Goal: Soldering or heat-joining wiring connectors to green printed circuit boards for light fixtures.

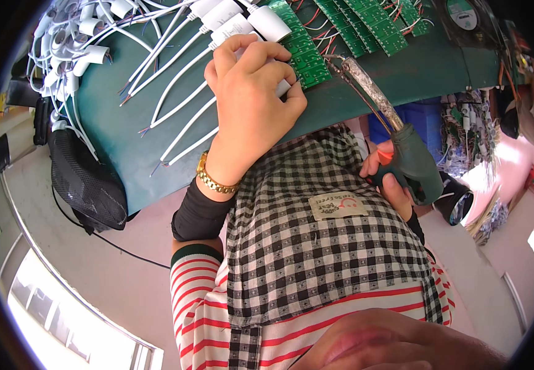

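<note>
In the head view, I'd move slowly and aim the long silver metal rod (373,92) away from my fingers, since it may be hot. My right hand (395,190) wraps snugly around the dark green plastic soldering gun (416,161). My left hand (251,95) curls over a white plastic cylinder (282,88) on the dark green surface (131,179); that grip is partly hidden, so I can't tell if it's tight or loose.

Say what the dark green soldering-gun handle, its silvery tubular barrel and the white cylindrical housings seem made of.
Dark green soldering-gun handle: likely plastic, matt, moulded curves. Silvery tubular barrel: metal, by its bare, stained sheen. White cylindrical housings: probably plastic, perhaps ceramic; smooth walls, even colour.
</note>
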Demonstrator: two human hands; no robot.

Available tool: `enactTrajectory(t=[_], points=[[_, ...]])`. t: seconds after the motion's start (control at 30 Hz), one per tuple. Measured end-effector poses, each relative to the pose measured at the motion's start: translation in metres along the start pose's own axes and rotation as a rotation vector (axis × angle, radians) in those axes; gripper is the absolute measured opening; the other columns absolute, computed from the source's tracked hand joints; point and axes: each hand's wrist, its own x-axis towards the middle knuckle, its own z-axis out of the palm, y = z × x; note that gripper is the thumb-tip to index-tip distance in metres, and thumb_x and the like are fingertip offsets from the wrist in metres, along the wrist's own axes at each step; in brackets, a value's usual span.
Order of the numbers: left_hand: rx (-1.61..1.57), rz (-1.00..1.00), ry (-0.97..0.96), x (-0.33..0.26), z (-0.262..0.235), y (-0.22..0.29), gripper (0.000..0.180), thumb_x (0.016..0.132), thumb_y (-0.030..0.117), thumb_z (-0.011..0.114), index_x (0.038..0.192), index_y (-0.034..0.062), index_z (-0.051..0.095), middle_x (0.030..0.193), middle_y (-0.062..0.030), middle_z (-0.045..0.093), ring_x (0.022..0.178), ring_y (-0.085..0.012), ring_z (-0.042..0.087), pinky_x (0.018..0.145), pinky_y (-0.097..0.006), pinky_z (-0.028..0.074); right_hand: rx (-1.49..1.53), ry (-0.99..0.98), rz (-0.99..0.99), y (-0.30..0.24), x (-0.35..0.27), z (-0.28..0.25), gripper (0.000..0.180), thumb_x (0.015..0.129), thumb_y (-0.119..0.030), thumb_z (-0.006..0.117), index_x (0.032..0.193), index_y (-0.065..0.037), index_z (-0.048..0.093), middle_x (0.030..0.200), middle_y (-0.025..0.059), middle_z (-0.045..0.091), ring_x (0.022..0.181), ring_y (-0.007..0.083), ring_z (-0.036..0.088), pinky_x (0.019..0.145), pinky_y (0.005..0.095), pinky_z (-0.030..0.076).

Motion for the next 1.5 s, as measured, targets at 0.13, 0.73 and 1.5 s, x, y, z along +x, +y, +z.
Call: enactTrajectory(t=[0.13,0.73,1.5], points=[[0.022,-0.01,-0.016,0.0,-0.001,0.002,0.01,0.058,0.006,0.069,0.064,0.0092,0.063,0.091,0.0037,0.06,0.102,-0.025,0.049,0.084,-0.041,0.032,0.033,-0.047,-0.092,0.011,-0.001,-0.011,0.045,0.085,-0.022,0.062,0.122,0.001,0.048,0.088,0.0107,0.055,0.075,0.0183,0.053,0.071,0.0318,0.046],[0.048,-0.043,-0.046,0.002,-0.002,0.002,0.012,0.057,0.004,0.069,0.065,0.0088,0.062,0.094,0.0035,0.063,0.106,-0.0287,0.048,0.09,-0.041,0.035,-0.053,-0.114,0.001,0.011,0.001,-0.012,0.029,0.082,-0.015,0.06,0.104,0.002,0.055,0.081,0.009,0.056,0.071,0.0166,0.054,0.067,0.0302,0.045],[0.047,-0.023,-0.043,0.001,0.0,0.006,0.01,0.06,0.006,0.069,0.066,0.0088,0.062,0.094,0.0026,0.06,0.106,-0.0286,0.048,0.088,-0.045,0.031,0.561,0.028,-0.558,0.005,0.103,-0.04,0.045,0.093,-0.034,0.04,0.125,-0.002,0.04,0.082,0.0089,0.05,0.068,0.0194,0.05,0.069,0.0366,0.042]])
